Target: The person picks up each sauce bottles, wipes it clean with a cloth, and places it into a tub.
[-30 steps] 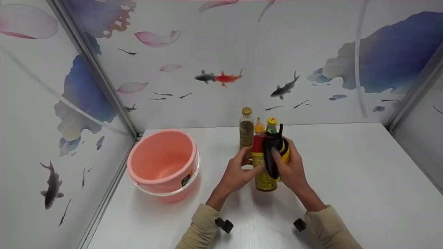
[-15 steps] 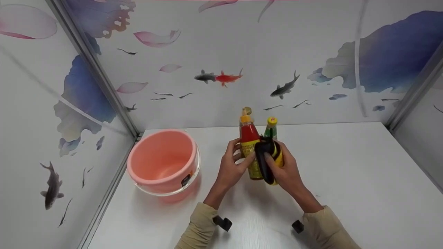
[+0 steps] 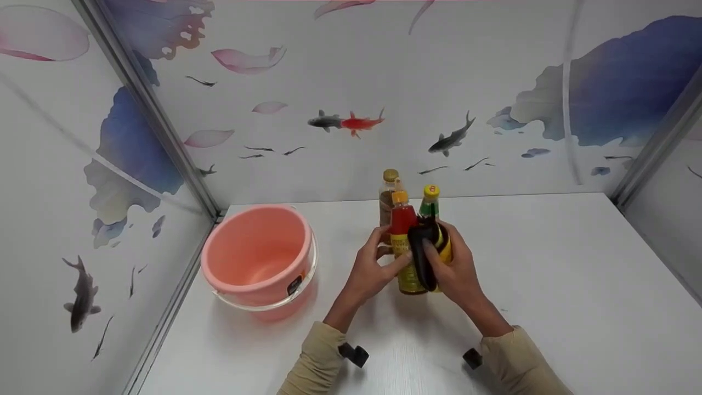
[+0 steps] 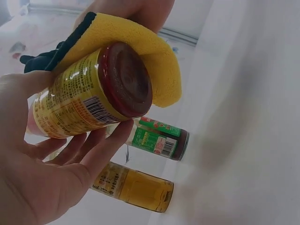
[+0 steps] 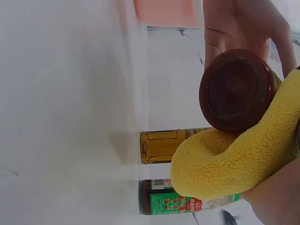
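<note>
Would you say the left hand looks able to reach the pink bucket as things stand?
Probably yes: nothing stands between the left hand and the bucket, though it holds the sauce bottle.

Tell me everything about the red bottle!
The red bottle looks like shiny plastic or glass, with a yellow barcoded label, a pointed orange cap and a round, dark base. It is tilted a little, held above the white table. The left hand grips it, and a yellow-and-black cloth seems to press its side.
</note>
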A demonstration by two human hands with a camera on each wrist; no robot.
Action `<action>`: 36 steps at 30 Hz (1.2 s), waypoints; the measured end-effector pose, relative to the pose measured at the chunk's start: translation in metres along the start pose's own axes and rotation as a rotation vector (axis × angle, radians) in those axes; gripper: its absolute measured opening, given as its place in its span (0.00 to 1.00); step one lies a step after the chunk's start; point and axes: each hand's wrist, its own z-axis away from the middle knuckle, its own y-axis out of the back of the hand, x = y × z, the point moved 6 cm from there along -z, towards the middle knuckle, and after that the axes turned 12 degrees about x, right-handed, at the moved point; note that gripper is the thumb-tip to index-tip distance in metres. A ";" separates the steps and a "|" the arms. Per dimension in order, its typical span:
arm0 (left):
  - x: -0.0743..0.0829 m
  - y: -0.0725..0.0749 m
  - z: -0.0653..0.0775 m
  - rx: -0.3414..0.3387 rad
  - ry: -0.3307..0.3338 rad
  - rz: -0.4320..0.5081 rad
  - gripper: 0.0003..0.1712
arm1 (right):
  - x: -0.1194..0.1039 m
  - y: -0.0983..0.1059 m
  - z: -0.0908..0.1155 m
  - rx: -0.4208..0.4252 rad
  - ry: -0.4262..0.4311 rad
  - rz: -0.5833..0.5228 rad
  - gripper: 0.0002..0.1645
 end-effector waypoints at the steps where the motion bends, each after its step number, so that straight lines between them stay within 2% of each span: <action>1: -0.001 -0.001 0.001 -0.015 0.010 0.003 0.38 | 0.000 0.001 -0.001 0.002 -0.007 -0.003 0.29; 8: -0.005 -0.007 0.006 -0.145 0.094 0.110 0.36 | -0.001 0.006 -0.003 0.011 -0.038 -0.016 0.27; 13: -0.006 -0.011 0.009 -0.228 0.128 0.099 0.37 | -0.001 0.009 -0.004 0.028 -0.024 -0.030 0.26; 17: -0.006 -0.012 0.010 -0.249 0.120 0.074 0.39 | -0.001 0.011 -0.005 0.040 -0.019 -0.045 0.25; 23: -0.006 -0.014 0.008 -0.214 0.079 0.055 0.41 | -0.001 0.010 -0.004 0.036 0.003 -0.025 0.26; 30: -0.004 -0.009 0.003 -0.098 0.031 0.043 0.39 | -0.001 0.007 -0.002 0.018 -0.012 -0.024 0.26; 36: -0.002 -0.004 0.002 -0.010 0.053 0.085 0.39 | 0.000 0.007 -0.002 0.014 -0.021 0.001 0.27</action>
